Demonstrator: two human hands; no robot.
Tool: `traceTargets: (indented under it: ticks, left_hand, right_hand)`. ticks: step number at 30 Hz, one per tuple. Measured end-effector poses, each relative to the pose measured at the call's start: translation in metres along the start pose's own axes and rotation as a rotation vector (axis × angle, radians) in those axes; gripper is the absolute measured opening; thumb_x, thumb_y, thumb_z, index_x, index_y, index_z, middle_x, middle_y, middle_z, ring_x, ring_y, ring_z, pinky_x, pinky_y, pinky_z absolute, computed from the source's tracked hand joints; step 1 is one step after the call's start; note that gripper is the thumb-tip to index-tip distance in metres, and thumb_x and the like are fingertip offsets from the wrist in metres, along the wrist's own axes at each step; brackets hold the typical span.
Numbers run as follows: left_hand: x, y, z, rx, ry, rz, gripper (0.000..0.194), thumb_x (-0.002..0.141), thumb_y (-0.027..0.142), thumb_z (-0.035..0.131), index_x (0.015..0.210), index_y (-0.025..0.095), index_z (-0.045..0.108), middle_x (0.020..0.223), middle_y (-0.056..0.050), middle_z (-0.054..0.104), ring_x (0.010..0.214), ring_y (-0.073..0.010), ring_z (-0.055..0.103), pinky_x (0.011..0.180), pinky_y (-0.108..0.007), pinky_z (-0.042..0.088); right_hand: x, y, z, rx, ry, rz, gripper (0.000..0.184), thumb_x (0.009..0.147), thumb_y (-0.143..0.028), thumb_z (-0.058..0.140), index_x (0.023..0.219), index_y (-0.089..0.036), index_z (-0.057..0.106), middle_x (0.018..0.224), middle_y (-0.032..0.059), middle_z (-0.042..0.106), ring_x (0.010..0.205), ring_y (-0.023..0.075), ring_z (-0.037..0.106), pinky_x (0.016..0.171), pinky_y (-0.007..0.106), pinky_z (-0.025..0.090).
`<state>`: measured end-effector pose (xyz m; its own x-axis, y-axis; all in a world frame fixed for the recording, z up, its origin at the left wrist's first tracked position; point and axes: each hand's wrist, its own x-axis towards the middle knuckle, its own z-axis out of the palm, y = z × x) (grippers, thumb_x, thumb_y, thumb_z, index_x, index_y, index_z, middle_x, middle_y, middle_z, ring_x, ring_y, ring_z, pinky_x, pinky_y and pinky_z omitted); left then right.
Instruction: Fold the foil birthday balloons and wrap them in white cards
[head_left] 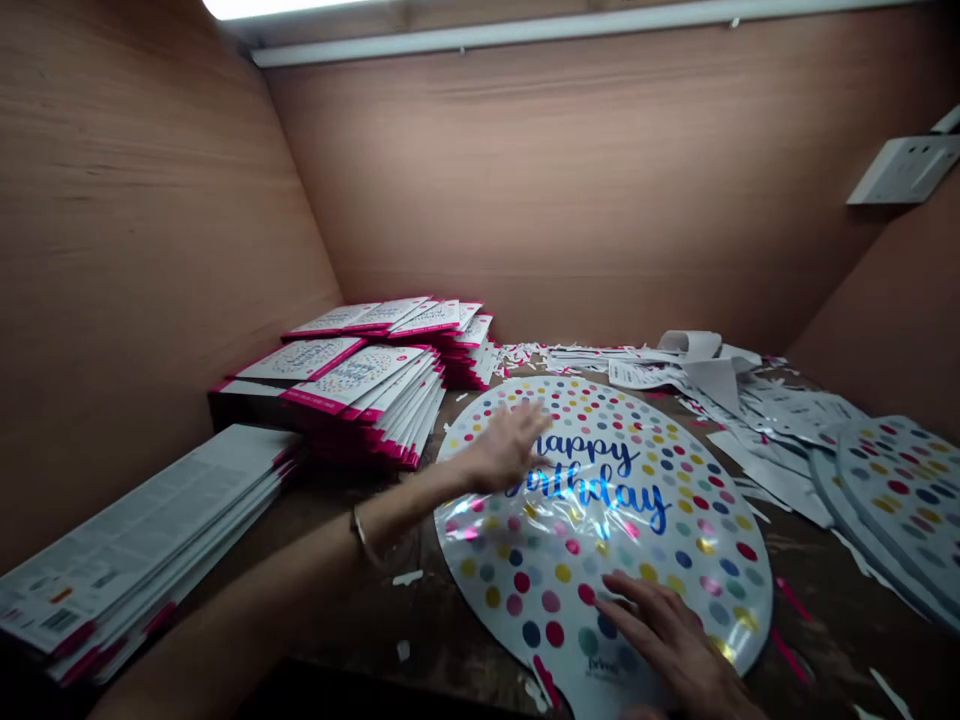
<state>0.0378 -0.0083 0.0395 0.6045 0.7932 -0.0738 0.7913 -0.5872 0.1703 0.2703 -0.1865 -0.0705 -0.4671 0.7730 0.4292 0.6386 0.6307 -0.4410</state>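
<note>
**A:** What's holding things in the head view?

**B:** Stacks of flat packets (352, 385) with pink edges stand at ten o'clock on a dark wooden table (427, 640), their dotted fronts up. What's inside them can't be seen. A lower pile of pink-edged packets (142, 540) lies at eight o'clock, printed backs up, with a barcode showing.

**A:** And the balloon?

**B:** A round foil balloon (622, 560) lies flat at the table's center, its neck toward six o'clock. It's white with bright multicolored dots and shiny blue "Happy Birthday" lettering, and the foil is creased and glinting.

**A:** The hands?

**B:** The left hand (504, 448) rests on the balloon's upper left, fingers spread, beside the lettering. The right hand (664, 640) lies on its lower edge, fingers also spread, pinching nothing.

**A:** What's around it?

**B:** Paper scraps (712, 385) are heaped at two o'clock, and more foil balloons (904, 500) overlap at three o'clock.
</note>
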Motion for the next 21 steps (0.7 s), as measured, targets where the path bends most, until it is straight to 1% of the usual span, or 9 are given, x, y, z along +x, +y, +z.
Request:
traceTargets:
  ticks: [3,6,8,10,13,15,17,19,21]
  left_hand:
    - [-0.04,0.041,0.055,-0.068,-0.138,0.199,0.06,0.09,0.049,0.043,0.14,0.02,0.029,0.148,-0.005,0.018,0.137,-0.0254,0.011,0.112,-0.04,0.007]
    - [-0.055,0.048,0.08,-0.137,-0.175,0.262,0.06,0.092,0.048,0.039,0.141,0.015,0.027,0.148,-0.011,0.019,0.137,-0.026,0.007,0.111,-0.046,0.005]
    - [-0.054,0.043,0.083,-0.211,-0.161,0.28,0.055,0.093,0.044,0.04,0.139,0.015,0.03,0.147,-0.013,0.021,0.137,-0.0265,0.007,0.11,-0.049,0.004]
    - [-0.051,0.038,0.079,-0.314,-0.141,0.294,0.05,0.092,0.04,0.043,0.136,0.017,0.036,0.145,-0.012,0.026,0.137,-0.0269,0.011,0.11,-0.049,0.004]
    - [-0.052,0.03,0.069,-0.459,-0.125,0.316,0.051,0.089,0.038,0.052,0.133,0.016,0.039,0.142,-0.013,0.033,0.135,-0.0269,0.02,0.11,-0.047,0.006]
    - [-0.058,0.027,0.065,-0.497,-0.111,0.331,0.054,0.082,0.037,0.062,0.129,0.017,0.045,0.137,-0.011,0.041,0.129,-0.026,0.032,0.109,-0.042,0.017]
    - [-0.064,0.026,0.063,-0.465,-0.071,0.323,0.041,0.076,0.034,0.068,0.112,0.018,0.057,0.122,-0.006,0.055,0.114,-0.0218,0.05,0.099,-0.03,0.035]
    - [-0.068,0.027,0.063,-0.409,-0.01,0.275,0.012,0.081,0.026,0.061,0.088,0.017,0.064,0.097,-0.001,0.065,0.09,-0.0156,0.06,0.08,-0.021,0.044]
    - [-0.07,0.03,0.065,-0.346,0.061,0.201,0.02,0.087,0.015,0.046,0.077,0.015,0.062,0.08,-0.001,0.064,0.075,-0.0131,0.06,0.07,-0.02,0.045]
  right_hand:
    - [0.013,-0.016,-0.003,0.095,-0.117,0.076,0.041,0.078,-0.036,0.064,0.117,-0.023,0.058,0.113,0.011,0.055,0.104,0.0274,0.051,0.087,0.038,0.046]
    - [0.024,-0.024,-0.005,0.199,-0.219,0.181,0.021,0.078,-0.026,0.064,0.099,-0.024,0.065,0.1,0.0069,0.058,0.095,0.0226,0.053,0.083,0.034,0.046]
    - [0.029,-0.024,-0.005,0.255,-0.241,0.205,0.011,0.082,-0.022,0.059,0.09,-0.023,0.067,0.092,0.0051,0.059,0.089,0.0198,0.054,0.08,0.032,0.044]
    - [0.035,-0.022,-0.005,0.293,-0.218,0.236,0.012,0.083,-0.023,0.055,0.081,-0.022,0.066,0.086,0.0044,0.058,0.084,0.0187,0.053,0.076,0.03,0.043]
    - [0.05,-0.014,-0.004,0.43,-0.213,0.394,0.018,0.081,-0.03,0.056,0.068,-0.019,0.062,0.075,0.0019,0.055,0.076,0.0172,0.052,0.07,0.028,0.04]
    - [0.063,-0.007,-0.004,0.527,-0.249,0.517,0.024,0.08,-0.035,0.054,0.063,-0.018,0.056,0.062,-0.0009,0.049,0.062,0.0142,0.048,0.059,0.025,0.038]
    - [0.077,0.0,-0.004,0.57,-0.279,0.591,0.03,0.081,-0.039,0.05,0.061,-0.017,0.051,0.053,-0.0036,0.04,0.049,0.0114,0.041,0.047,0.023,0.034]
    - [0.089,0.003,-0.008,0.571,-0.279,0.609,0.034,0.083,-0.042,0.044,0.062,-0.017,0.05,0.05,-0.0042,0.038,0.044,0.0107,0.039,0.042,0.023,0.032]
    - [0.094,0.002,-0.019,0.566,-0.252,0.589,0.034,0.085,-0.043,0.042,0.068,-0.016,0.055,0.057,-0.0006,0.048,0.052,0.0137,0.048,0.05,0.026,0.041]
